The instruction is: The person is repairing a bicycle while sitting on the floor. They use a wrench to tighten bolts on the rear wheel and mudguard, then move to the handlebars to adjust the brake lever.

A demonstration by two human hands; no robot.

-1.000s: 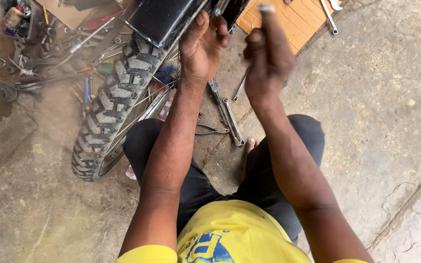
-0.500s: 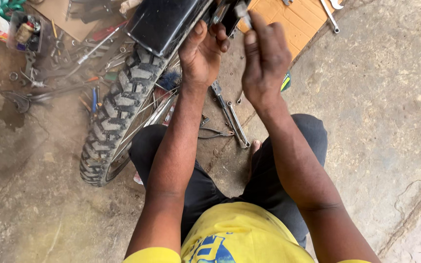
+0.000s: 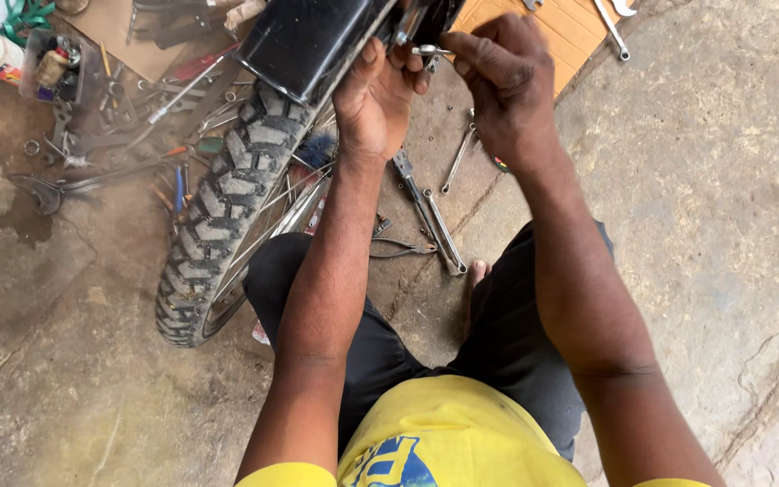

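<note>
Knobby tyre (image 3: 227, 207) leans left of the black mudguard (image 3: 308, 41). Left hand (image 3: 373, 99) grips mudguard's right edge, fingers curled tight. Right hand (image 3: 502, 81), just right of mudguard, fingertips pinched shut on small metal bolt (image 3: 430, 51). Spanners (image 3: 439, 230) on floor below.

Single head-worn view, steeply downward over the person's own forearms, close range, concrete floor (image 3: 723, 225) below, knobby tyre (image 3: 227, 198) at left

blocked left: tyre (image 3: 227, 207), tools (image 3: 110, 117) | open right: concrete floor (image 3: 705, 198)
</note>
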